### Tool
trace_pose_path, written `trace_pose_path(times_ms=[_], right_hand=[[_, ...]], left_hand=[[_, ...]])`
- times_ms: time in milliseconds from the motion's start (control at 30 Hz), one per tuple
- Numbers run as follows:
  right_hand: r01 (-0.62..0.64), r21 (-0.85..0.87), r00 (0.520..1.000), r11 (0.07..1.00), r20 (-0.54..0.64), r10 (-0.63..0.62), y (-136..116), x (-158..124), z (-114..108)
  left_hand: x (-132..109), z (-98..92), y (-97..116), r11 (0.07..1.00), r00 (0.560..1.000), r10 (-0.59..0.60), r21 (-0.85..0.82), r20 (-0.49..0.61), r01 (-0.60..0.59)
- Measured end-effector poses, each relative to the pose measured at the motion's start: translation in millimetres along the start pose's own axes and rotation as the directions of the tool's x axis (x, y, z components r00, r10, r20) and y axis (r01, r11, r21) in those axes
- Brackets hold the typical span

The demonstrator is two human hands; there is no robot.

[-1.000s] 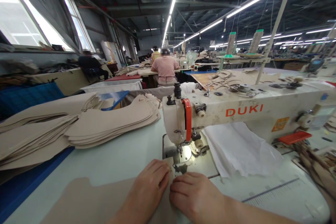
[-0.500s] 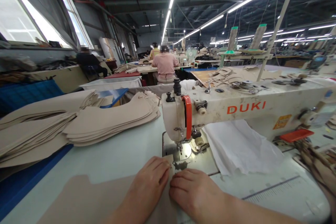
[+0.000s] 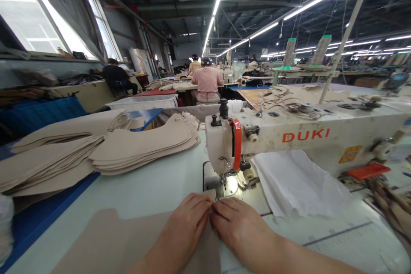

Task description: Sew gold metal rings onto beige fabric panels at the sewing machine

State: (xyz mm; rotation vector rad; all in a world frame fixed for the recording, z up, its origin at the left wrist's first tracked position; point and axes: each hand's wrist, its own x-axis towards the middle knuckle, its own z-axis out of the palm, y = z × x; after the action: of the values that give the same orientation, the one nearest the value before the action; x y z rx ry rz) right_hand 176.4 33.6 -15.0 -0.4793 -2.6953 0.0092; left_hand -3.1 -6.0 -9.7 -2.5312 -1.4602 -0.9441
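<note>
My left hand [image 3: 186, 233] lies flat on a beige fabric piece [image 3: 112, 242] spread on the pale table, fingers stretched toward the needle. Beside it, my right hand [image 3: 239, 229] presses down on the same piece's right edge, fingers extended and touching the left fingertips. Both sets of fingertips sit just in front of the presser foot [image 3: 224, 186] of a white DUKI sewing machine [image 3: 302, 135]. The fabric's front corner reaches the needle plate.
Stacks of cut beige pieces [image 3: 141, 147] lie at the left of the table, over a blue surface [image 3: 38, 218]. White cloth [image 3: 295, 184] lies under the machine arm. Thread cones [image 3: 289, 53] stand behind. Other people [image 3: 207, 83] sit at benches farther back.
The view has shifted slightly right and down. My hands have drawn closer together, with the fingertips now touching in front of the presser foot. The fabric stays under them.
</note>
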Motion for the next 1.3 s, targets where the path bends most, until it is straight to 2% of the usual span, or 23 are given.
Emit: trace_pose_path(times_ms=[300, 567, 867, 1300], right_hand=[[0.049, -0.097, 0.999, 0.994, 0.03, -0.046, 4.3, 3.9, -5.8], [0.006, -0.152, 0.996, 0.988, 0.092, 0.008, 26.8, -1.0, -15.7], [-0.043, -0.077, 0.997, 0.996, 0.06, 0.048, 42.3, -3.3, -6.9], [-0.072, -0.08, 0.995, 0.994, 0.07, 0.078, 42.4, 0.8, -9.3]], left_hand=[[3.9, 1.4, 2.5, 1.0, 1.0, 0.006, 0.028, 0.007, -0.006], [30.9, 22.1, -0.8, 0.998, 0.999, 0.037, 0.055, -0.017, -0.036], [41.6, 30.5, -7.4, 0.998, 0.999, 0.031, 0.054, -0.023, -0.029], [47.5, 29.1, -10.6, 1.0, 0.999, 0.026, 0.016, -0.035, -0.025]])
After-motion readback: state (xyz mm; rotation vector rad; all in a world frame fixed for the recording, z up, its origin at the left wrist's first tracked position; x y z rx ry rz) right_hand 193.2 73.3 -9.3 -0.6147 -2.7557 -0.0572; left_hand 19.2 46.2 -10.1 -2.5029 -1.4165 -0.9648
